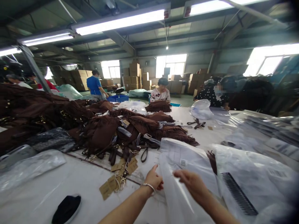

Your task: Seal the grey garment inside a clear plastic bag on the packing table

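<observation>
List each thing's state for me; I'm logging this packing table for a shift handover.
left hand: thumb up, pinching the plastic bag's edge
right hand: fingers spread on the plastic bag
plastic bag: clear, lying flat, mouth being handled
brown fringed bags: heaped, unpacked
paper tags: loose on table
ceiling lights: on

A packing workshop: stacked cartons [134,74], heaped brown bags [105,130], workers at tables

No text is legible. The clear plastic bag [184,161] carries printed lines and a barcode label, too blurred to read. The brown paper tags [116,180] on the table [77,183] show no readable print.
</observation>
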Tool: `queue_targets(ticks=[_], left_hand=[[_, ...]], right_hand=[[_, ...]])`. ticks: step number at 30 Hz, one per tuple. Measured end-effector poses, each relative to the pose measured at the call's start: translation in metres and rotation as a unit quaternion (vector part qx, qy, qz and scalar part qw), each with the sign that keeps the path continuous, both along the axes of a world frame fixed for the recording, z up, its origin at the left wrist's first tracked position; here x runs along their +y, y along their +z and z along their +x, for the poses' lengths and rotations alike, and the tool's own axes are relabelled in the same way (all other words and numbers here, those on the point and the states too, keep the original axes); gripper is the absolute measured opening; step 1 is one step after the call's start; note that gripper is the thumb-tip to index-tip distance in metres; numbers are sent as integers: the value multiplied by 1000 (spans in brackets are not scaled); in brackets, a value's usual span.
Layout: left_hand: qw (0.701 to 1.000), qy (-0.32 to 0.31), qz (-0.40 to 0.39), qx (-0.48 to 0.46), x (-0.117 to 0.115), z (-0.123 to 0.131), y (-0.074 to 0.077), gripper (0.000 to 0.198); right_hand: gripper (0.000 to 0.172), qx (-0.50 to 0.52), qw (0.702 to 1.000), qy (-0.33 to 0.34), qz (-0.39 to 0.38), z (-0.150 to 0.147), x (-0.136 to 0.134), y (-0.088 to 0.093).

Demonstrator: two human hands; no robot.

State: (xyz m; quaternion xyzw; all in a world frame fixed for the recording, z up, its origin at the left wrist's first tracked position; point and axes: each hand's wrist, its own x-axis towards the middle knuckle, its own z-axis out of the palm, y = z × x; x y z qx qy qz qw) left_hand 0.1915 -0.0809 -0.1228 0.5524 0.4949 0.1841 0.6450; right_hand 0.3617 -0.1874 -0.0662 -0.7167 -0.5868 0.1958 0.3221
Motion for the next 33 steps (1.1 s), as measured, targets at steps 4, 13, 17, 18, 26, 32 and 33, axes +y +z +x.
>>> queue_targets(ticks=[4,13,17,18,26,32,33], left_hand=[[999,-2,-1,38,5,-7,-6,78],[872,-195,336,297,-17,9,-5,51],[900,-134,325,258,3,-1,-6,21],[909,-112,320,242,11,-6,-6,18],[975,50,198,84,55,-28,-21,11],[983,157,92,4,56,-28,-38,7],[983,167,78,-1,57,-29,-40,7]], right_hand=[[64,-39,969,-242,41,99,44,1],[57,-52,963,-262,5,125,47,-46],[43,-78,979,-149,115,74,25,-30],[39,-73,986,-88,120,57,18,-25],[54,44,996,43,-64,-16,28,-9],[53,-137,987,-37,-70,-42,74,-65],[63,-161,984,-20,-70,-51,75,-76]])
